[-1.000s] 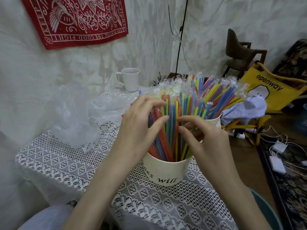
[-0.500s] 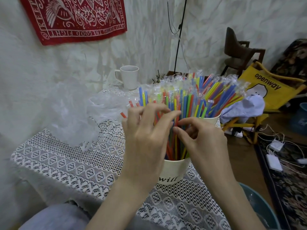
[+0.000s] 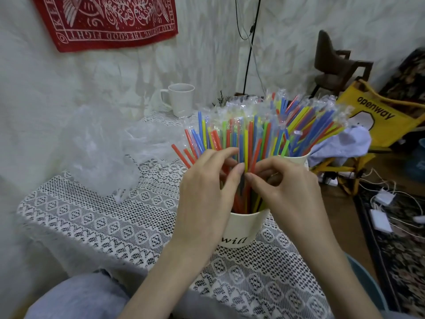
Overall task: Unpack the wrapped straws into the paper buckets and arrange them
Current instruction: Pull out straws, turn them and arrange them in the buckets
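Two bare forearms reach in from the bottom edge over a surface [image 3: 96, 229] covered in white lace. The left hand [image 3: 207, 194] and right hand [image 3: 289, 192] meet above a white paper bucket [image 3: 239, 229] printed with the word "will". Both hands' fingers are curled inward, their tips pinching among the unwrapped straws [image 3: 243, 146] that stand fanned in red, blue, yellow and green in the bucket. The thumbs nearly touch at the middle of the bunch. Just behind, a second paper bucket [image 3: 296, 157] holds wrapped straws [image 3: 305, 116] leaning to the right, still in clear sleeves. Crumpled clear plastic wrap [image 3: 99, 148] lies to the left on the surface. Farther back stands a white mug [image 3: 180, 100], and a red patterned cloth [image 3: 110, 19] hangs on the wall.
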